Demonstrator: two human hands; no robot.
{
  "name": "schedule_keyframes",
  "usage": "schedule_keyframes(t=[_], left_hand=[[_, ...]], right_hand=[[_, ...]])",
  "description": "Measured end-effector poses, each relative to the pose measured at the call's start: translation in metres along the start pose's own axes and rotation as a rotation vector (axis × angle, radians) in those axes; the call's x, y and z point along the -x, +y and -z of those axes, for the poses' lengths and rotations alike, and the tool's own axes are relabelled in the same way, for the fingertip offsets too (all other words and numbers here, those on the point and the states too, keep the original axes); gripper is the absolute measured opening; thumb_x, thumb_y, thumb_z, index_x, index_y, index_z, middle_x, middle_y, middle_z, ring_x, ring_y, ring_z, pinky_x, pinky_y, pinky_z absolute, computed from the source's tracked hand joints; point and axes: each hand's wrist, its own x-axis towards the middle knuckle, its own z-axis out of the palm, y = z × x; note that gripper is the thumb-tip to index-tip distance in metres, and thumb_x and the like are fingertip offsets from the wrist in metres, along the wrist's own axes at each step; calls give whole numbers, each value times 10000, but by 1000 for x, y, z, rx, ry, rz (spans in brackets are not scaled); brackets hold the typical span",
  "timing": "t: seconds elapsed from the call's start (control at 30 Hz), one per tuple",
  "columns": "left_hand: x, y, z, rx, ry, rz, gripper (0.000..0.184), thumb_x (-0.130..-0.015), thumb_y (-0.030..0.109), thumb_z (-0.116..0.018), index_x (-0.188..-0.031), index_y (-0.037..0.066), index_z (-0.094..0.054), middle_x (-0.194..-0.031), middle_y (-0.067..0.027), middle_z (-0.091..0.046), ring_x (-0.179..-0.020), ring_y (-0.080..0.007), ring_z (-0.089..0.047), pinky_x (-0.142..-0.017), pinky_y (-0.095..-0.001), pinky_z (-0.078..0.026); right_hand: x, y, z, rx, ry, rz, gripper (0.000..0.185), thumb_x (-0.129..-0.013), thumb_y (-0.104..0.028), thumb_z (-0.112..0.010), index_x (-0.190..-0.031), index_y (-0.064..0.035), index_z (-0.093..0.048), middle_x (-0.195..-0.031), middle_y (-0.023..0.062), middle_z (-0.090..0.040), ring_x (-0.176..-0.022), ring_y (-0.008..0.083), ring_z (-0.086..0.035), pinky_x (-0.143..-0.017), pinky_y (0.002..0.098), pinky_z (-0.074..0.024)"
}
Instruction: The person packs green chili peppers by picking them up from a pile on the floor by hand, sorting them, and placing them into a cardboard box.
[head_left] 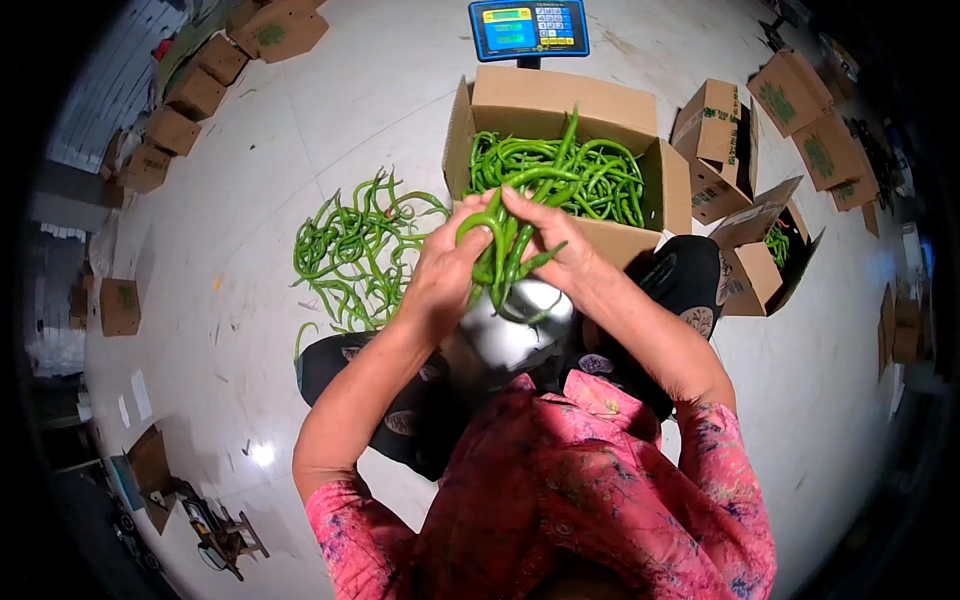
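Several long green chili peppers (512,240) are bunched between my two hands, above my lap. My left hand (450,258) is closed around the bunch from the left, its thumb lying over the peppers. From the right, my right hand (555,240) grips the same bunch, thumb near the top. Some pepper tips hang below my fingers, and one points up toward the box. Just beyond my hands stands an open cardboard box (565,92) holding many green chili peppers (610,180). On the floor to the left lies a loose pile of green chili peppers (350,250).
A blue-framed digital scale display (530,28) stands behind the box. To the right are a cardboard carton (712,140) and a smaller open box (750,265) with some peppers. More cartons (195,92) line the left side. A small wooden stool (235,535) lies at lower left.
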Motion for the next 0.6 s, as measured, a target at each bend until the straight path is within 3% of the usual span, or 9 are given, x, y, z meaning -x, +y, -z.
schedule_keyframes(t=[0.13, 0.23, 0.3, 0.33, 0.47, 0.6], left_hand=[[-29, -13, 10, -621, 36, -270, 256, -921, 144, -488, -1078, -24, -602, -1015, -123, -661, -932, -215, -617, -824, -369, -474], [-39, -17, 20, -598, 3, -24, 220, -925, 203, -534, -948, -2, -612, -698, -33, -610, -579, -160, -567, -567, -327, -467], [-43, -10, 26, -373, -79, 279, 231, -928, 240, -552, -929, 17, -613, -627, 2, -550, -506, -121, -510, -511, -282, -441], [-43, -9, 26, -220, -123, 286, 220, -930, 249, -564, -914, 33, -602, -655, 2, -527, -540, -72, -495, -504, -221, -409], [-48, -1, 20, -370, -113, 235, 184, -923, 143, -552, -1025, -7, -585, -759, -42, -574, -602, -72, -534, -522, -194, -430], [-65, -19, 33, -32, -5, 296, 284, -911, 91, -559, -1172, -21, -544, -871, -74, -620, -609, -88, -560, -548, -214, -492]], right_hand=[[0, -29, 14, 59, 172, 52, 325, -927, -267, -609, -1068, 26, -615, -976, 101, -672, -842, 178, -668, -785, 318, -559], [6, -58, 27, 70, 278, 129, 252, -946, -225, -581, -1026, 13, -595, -955, 137, -668, -840, 191, -669, -773, 311, -566], [7, -73, 41, 77, 343, 202, 224, -939, -194, -591, -1033, 10, -589, -946, 132, -664, -868, 190, -660, -776, 306, -562], [7, -77, 48, 77, 342, 228, 221, -933, -185, -601, -1034, 11, -595, -942, 122, -663, -867, 186, -657, -783, 303, -554], [9, -85, 64, 109, 391, 290, 203, -909, -167, -634, -1031, -5, -629, -948, 70, -654, -864, 158, -632, -794, 293, -518], [25, -84, 49, 138, 458, 268, 201, -881, -158, -672, -1028, -23, -652, -936, 32, -649, -851, 129, -618, -760, 276, -508]])
